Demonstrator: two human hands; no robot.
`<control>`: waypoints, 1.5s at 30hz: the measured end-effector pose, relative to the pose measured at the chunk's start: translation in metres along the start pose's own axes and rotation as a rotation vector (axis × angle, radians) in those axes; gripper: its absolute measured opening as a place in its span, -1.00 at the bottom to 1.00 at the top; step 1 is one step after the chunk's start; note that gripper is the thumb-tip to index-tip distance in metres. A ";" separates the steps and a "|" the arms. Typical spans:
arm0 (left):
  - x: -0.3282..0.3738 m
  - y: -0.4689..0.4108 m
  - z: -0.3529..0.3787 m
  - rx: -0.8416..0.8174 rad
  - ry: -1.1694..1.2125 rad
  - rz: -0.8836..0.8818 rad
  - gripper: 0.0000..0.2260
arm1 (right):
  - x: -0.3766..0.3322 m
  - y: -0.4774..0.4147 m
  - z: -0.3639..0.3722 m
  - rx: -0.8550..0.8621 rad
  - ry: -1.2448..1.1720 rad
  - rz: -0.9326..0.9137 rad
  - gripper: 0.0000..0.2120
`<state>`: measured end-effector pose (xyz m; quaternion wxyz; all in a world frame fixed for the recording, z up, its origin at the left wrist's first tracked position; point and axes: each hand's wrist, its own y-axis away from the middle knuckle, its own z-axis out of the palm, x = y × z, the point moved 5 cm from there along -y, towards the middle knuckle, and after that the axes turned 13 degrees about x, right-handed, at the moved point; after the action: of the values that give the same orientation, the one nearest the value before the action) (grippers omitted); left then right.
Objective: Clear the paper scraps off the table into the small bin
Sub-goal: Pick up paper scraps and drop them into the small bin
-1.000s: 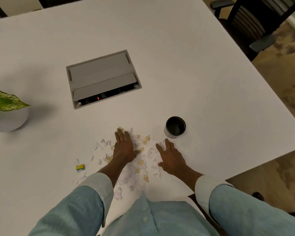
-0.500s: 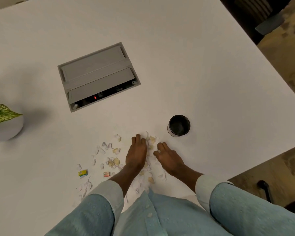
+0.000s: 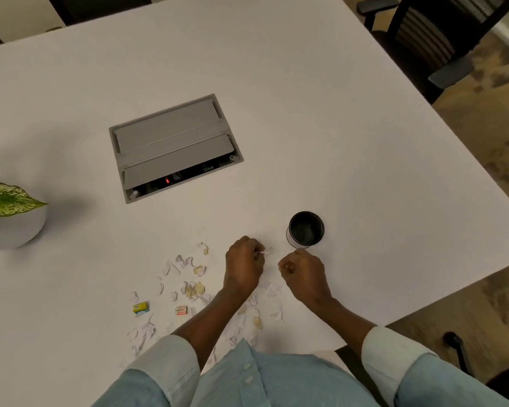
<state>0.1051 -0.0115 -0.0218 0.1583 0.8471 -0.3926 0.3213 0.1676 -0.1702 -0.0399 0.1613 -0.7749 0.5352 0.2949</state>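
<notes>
Light blue button-up shirt, cuffs turned back

The person wears a pale blue shirt (image 3: 265, 383) with small white buttons down its front placket. Both sleeves are rolled up the forearms, showing a lighter inner fabric at the folded cuffs. The left hand (image 3: 243, 267) and right hand (image 3: 306, 277) are bare, without rings or watch.

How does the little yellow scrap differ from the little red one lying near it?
The yellow scrap is yellow with a green band; the red scrap is pale with red-orange print. The yellow one lies farther left, away from the left hand; the red one sits nearer that forearm. Both are small, printed and rectangular, lying flat on the table.
</notes>
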 end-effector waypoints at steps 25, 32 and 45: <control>0.074 -0.037 0.032 -0.111 0.163 0.087 -0.79 | -0.001 -0.049 -0.078 0.301 -0.061 0.119 -0.79; -0.018 -0.027 0.016 -0.248 -0.330 0.148 -0.56 | 0.008 0.005 -0.011 -0.199 -0.039 0.004 -0.72; -0.087 0.018 0.030 -0.502 -0.623 0.322 0.31 | 0.036 0.053 0.053 -0.544 0.388 -0.194 0.26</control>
<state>0.0621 0.0105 -0.1021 0.1814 0.7668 -0.6147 -0.0349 0.1129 -0.1870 -0.1000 -0.1286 -0.8784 0.3816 0.2574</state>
